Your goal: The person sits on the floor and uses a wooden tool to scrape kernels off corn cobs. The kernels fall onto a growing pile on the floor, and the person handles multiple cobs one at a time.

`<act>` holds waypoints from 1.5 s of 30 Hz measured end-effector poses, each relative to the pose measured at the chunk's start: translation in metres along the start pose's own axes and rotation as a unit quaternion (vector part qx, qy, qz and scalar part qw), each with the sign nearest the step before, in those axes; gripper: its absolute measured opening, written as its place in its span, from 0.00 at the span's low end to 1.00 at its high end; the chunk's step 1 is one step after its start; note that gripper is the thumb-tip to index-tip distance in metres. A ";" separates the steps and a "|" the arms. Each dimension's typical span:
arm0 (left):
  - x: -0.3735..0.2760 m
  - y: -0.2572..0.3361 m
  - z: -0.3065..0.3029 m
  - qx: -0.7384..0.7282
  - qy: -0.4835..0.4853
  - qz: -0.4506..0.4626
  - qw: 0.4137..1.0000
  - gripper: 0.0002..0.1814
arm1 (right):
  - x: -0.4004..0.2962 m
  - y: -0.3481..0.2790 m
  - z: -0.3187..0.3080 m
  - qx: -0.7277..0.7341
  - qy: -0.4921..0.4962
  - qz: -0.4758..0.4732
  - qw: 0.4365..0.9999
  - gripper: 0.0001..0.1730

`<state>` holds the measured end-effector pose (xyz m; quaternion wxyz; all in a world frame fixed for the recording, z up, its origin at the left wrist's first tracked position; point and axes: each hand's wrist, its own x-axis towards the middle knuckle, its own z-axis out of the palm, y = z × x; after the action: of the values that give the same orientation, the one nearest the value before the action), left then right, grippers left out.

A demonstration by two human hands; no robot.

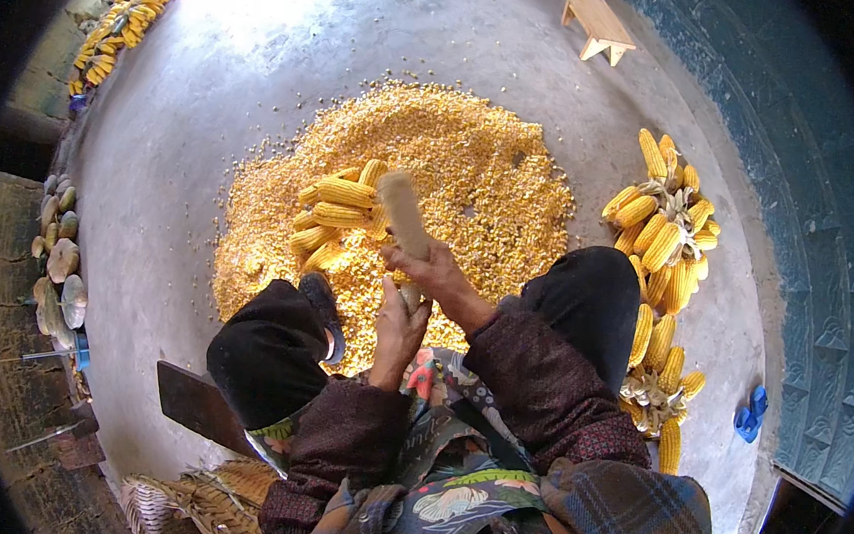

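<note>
My right hand point(438, 272) is closed around a pale, blurred corn cob point(404, 209) that points up and away from me. Just below it, my left hand point(398, 325) holds another cob point(410, 296), mostly covered by the fingers, against the first one. Both hands are above a wide heap of loose yellow corn kernels point(480, 166) on the floor. Several unshelled ears of corn point(345, 193) lie on the heap, left of the hands. One of my shoes point(322, 308) rests at the heap's near left side.
Bundles of corn ears point(662, 240) tied by their husks lie at the right. A small wooden stool point(600, 25) stands at the upper right, and blue sandals point(751, 414) lie near the wall. Squashes point(64, 261) line the left side; a woven basket point(216, 503) is lower left.
</note>
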<state>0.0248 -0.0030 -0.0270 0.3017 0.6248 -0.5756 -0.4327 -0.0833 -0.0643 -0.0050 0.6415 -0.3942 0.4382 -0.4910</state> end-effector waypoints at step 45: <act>-0.003 -0.012 0.023 0.091 0.024 0.009 0.996 0.29 | -0.004 0.028 -0.006 -0.072 0.082 0.047 0.993 0.19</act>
<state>0.0101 0.0046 -0.0474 0.2613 0.6542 -0.6110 -0.3611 -0.0820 -0.0556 -0.0324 0.5954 -0.3768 0.5421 -0.4579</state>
